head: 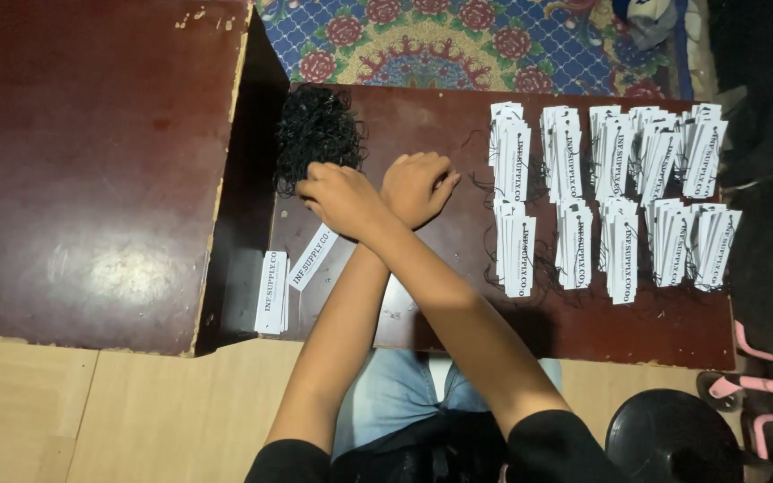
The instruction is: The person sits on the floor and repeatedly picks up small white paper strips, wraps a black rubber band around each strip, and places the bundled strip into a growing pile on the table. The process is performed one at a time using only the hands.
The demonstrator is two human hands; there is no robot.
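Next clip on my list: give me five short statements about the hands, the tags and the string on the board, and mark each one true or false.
1. The person's forearms are crossed. True: the right hand lies left of the left hand.
2. The right hand is at the edge of the tangle of black string. True.
3. The stacks of white tags sit in two rows on the dark board. True.
4. The left hand holds a stack of tags. False: it rests curled on the board, with no tag visible in it.
5. No tags lie left of the hands. False: a loose tag and a small stack lie there.
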